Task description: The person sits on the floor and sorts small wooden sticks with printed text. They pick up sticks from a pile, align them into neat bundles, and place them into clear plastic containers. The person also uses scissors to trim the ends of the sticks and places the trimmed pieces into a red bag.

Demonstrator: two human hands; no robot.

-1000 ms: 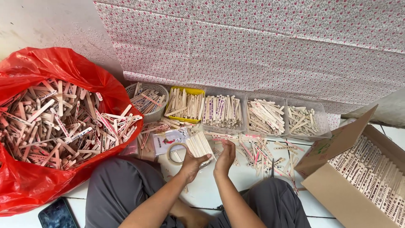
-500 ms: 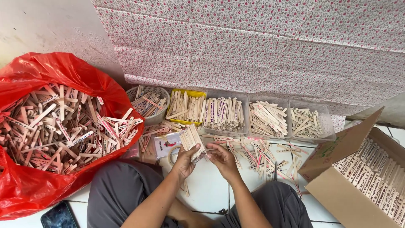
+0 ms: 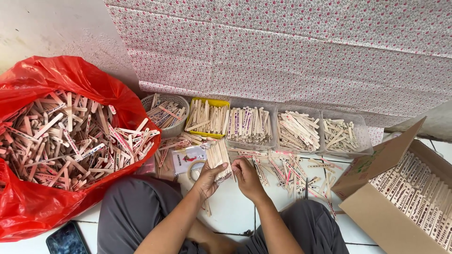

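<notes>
Fingers of left hand (image 3: 207, 176) are wrapped round a bundle of flat wooden sticks (image 3: 218, 157), clamped approx at its lower third, w/ the upper ends fanning up and away from the palm. Right hand (image 3: 247, 176) sits just beside it, fingers pinched together at the bundle's lower edge, touching the stick ends; can't tell if it holds a single stick.

Handling, judged: sticks look thin, light, stiff but snappable if bent across the flat. Smooth faces, so a loose stack prob slides and fans. Best hold is across the flat faces near the middle, thumb one side, fingers the other, squeezing evenly.

Bundle is above the white tiled floor (image 3: 230, 211), between the knees, near a tape roll (image 3: 195, 168). Red bag (image 3: 28, 211) of mixed sticks at left, row of sorting tubs (image 3: 351, 151) ahead, cardboard box (image 3: 376, 221) at right.
</notes>
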